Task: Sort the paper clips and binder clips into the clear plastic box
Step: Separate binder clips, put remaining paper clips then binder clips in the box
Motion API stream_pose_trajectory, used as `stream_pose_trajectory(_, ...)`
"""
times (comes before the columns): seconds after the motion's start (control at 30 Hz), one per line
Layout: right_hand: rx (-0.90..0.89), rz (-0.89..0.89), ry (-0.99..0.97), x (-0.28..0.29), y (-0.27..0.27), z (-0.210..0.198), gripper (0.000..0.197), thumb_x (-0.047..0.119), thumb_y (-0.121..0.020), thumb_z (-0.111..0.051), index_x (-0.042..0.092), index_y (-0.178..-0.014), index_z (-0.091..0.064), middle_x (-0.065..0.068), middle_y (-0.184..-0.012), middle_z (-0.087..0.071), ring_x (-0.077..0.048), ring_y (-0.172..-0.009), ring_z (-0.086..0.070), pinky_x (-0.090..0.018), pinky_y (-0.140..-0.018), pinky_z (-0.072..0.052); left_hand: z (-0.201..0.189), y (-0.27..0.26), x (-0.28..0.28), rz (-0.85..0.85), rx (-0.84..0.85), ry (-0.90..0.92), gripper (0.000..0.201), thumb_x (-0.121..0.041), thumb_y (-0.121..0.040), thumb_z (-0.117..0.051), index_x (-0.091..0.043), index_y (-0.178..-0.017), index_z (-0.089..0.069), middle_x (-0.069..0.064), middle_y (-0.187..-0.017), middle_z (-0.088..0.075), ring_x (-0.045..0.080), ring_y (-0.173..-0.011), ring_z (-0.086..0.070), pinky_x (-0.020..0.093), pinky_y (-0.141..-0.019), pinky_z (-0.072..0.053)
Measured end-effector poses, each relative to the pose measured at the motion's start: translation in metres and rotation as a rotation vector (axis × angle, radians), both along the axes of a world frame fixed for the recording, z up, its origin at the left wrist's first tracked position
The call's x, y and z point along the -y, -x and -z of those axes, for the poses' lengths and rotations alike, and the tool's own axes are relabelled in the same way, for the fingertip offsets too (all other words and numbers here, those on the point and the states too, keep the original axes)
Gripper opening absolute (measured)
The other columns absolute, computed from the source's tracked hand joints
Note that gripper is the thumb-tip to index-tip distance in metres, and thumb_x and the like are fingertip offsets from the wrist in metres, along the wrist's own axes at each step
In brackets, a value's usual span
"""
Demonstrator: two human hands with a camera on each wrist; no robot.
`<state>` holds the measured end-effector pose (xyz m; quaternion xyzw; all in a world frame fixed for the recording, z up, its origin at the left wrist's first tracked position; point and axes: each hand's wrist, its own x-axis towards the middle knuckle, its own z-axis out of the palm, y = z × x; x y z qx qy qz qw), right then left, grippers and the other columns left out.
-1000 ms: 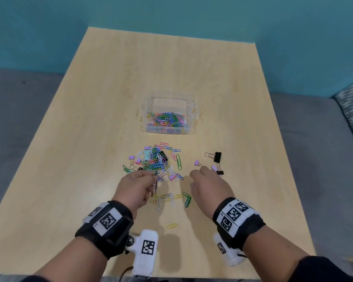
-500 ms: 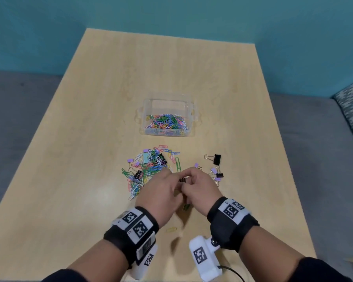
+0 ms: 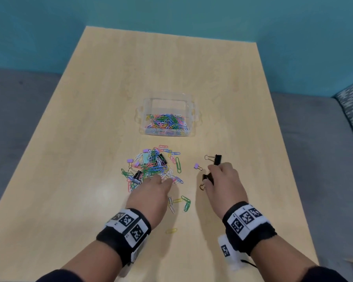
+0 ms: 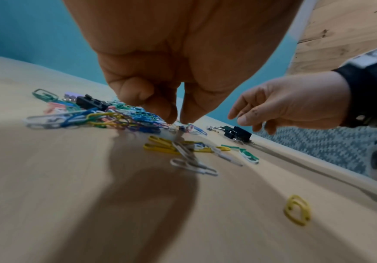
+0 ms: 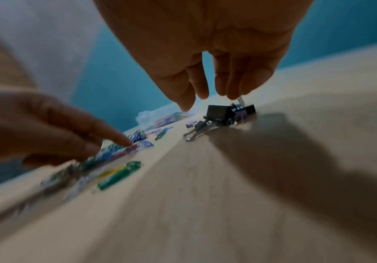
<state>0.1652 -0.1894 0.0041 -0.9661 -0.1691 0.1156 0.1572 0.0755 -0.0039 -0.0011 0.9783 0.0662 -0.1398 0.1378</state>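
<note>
The clear plastic box is placed in the middle of the wooden surface, and a layer of coloured paper clips is seen on the near part of its floor. Nearer to the person, a mixed pile of paper clips and small binder clips is spread on the surface.

The left hand is lowered onto the near edge of this pile. In the left wrist view its thumb and first finger are brought together at their tips, down among the clips, but it cannot be told whether a clip is really caught between them. A few loose clips are lying beside this hand, and one yellow paper clip lies apart, closer to the person.

The right hand is held to the right of the pile, above a small group of binder clips. Its fingers are kept apart and pointing down, and nothing is held in them. A black binder clip lies just under them. A larger black binder clip lies beyond the hand, and a small purple binder clip lies between this hand and the pile.
</note>
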Motion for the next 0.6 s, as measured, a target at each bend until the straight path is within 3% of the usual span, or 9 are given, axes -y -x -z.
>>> stream_pose_trajectory(0.1, 0.121, -0.265, 0.1, -0.008, 0.009, 0.003, 0.04, 0.004, -0.07, -0.059, 0.015, -0.108, -0.058, -0.008, -0.092, -0.051, -0.033, -0.079, -0.049, -0.04, -0.061, -0.048, 0.0, -0.001, 0.0, 0.022, -0.045, -0.048, 0.059, -0.012, -0.088, -0.038, -0.03, -0.144, -0.028, 0.004, -0.112, -0.049, 0.026, -0.102, -0.05, 0.033, -0.067, -0.038)
stream_pose_trajectory(0.17, 0.093, -0.438, 0.154, -0.018, 0.017, 0.008, 0.062, 0.005, -0.062, -0.061, 0.017, -0.122, -0.054, -0.009, -0.092, -0.053, -0.032, -0.078, -0.048, -0.041, -0.062, -0.046, 0.0, 0.0, -0.002, 0.045, -0.069, -0.071, 0.062, -0.011, -0.087, -0.039, -0.031, -0.144, -0.026, 0.004, -0.111, -0.049, 0.027, -0.1, -0.05, 0.034, -0.066, -0.038)
stream_pose_trajectory(0.27, 0.11, -0.549, 0.267, -0.027, 0.023, 0.012, 0.076, 0.012, -0.058, -0.064, 0.02, -0.131, -0.048, -0.009, -0.1, -0.053, -0.032, -0.082, -0.047, -0.042, -0.066, -0.042, -0.004, 0.003, -0.003, 0.071, -0.105, -0.099, 0.066, -0.012, -0.088, -0.04, -0.033, -0.146, -0.019, 0.003, -0.114, -0.047, 0.026, -0.102, -0.049, 0.032, -0.064, -0.033)
stream_pose_trajectory(0.37, 0.124, -0.543, 0.312, -0.027, 0.028, 0.013, 0.073, 0.016, -0.058, -0.066, 0.017, -0.13, -0.051, -0.01, -0.102, -0.054, -0.032, -0.084, -0.048, -0.042, -0.069, -0.042, -0.007, 0.006, -0.006, 0.084, -0.135, -0.111, 0.069, -0.012, -0.088, -0.042, -0.033, -0.148, -0.012, 0.003, -0.117, -0.047, 0.026, -0.105, -0.049, 0.032, -0.066, -0.034)
stream_pose_trajectory(0.53, 0.123, -0.565, 0.284, -0.025, 0.04, 0.011, 0.052, 0.016, -0.058, -0.065, 0.013, -0.109, -0.059, -0.006, -0.09, -0.053, -0.029, -0.079, -0.047, -0.039, -0.065, -0.041, -0.013, 0.011, -0.008, 0.189, -0.165, -0.161, 0.074, -0.01, -0.087, -0.043, -0.029, -0.149, -0.007, 0.006, -0.121, -0.046, 0.028, -0.107, -0.047, 0.035, -0.074, -0.041)
stream_pose_trajectory(0.6, 0.087, -0.525, 0.283, -0.029, 0.037, 0.008, 0.057, 0.016, -0.061, -0.064, 0.014, -0.116, -0.055, -0.005, -0.094, -0.053, -0.03, -0.083, -0.047, -0.04, -0.068, -0.041, -0.015, 0.012, -0.008, 0.221, -0.166, -0.17, 0.075, -0.008, -0.085, -0.042, -0.028, -0.149, -0.006, 0.008, -0.121, -0.046, 0.029, -0.108, -0.047, 0.035, -0.078, -0.042)
